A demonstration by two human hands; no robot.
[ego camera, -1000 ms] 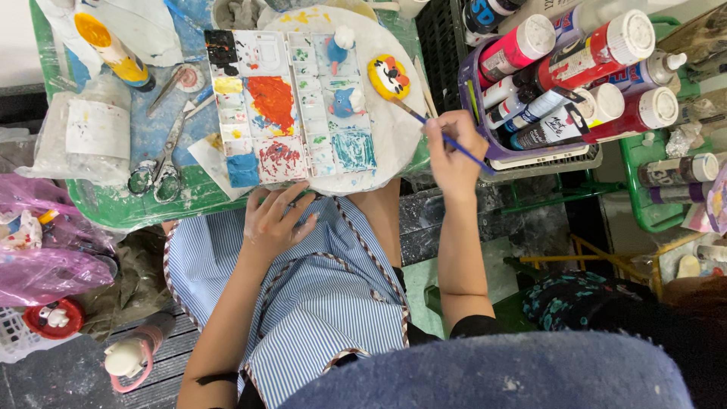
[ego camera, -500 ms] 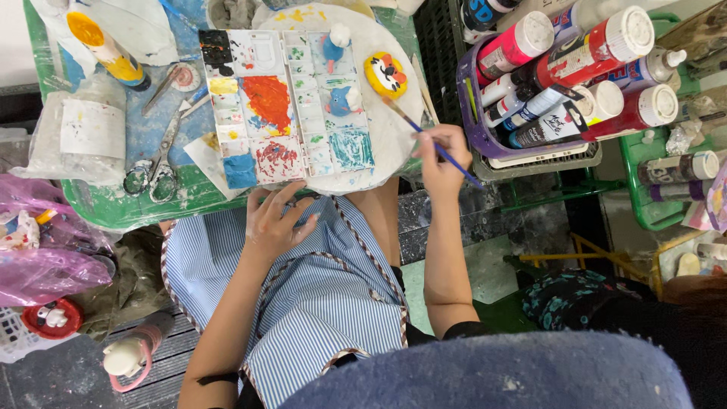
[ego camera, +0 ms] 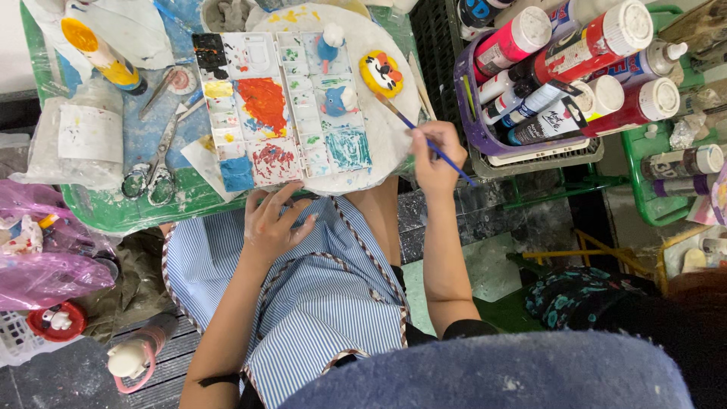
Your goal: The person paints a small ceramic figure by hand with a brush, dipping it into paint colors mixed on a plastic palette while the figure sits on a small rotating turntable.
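Our right hand (ego camera: 433,155) pinches a blue paintbrush (ego camera: 424,138) in its grip; our left hand (ego camera: 274,223), fingers loosely spread and holding nothing, touches the paint palette (ego camera: 284,113), which could tip off the table (ego camera: 136,208).

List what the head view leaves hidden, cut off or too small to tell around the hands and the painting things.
- Right hand: its palm side is turned away, so the grip on the paintbrush is partly hidden.
- Left hand: resting on the striped apron; what lies under it is hidden.
- Paint bottles in the purple basket: lower parts hidden by the basket wall.
- Palette: small wells too small to tell colours.
- Yellow-capped bottle: cut off by the top edge.
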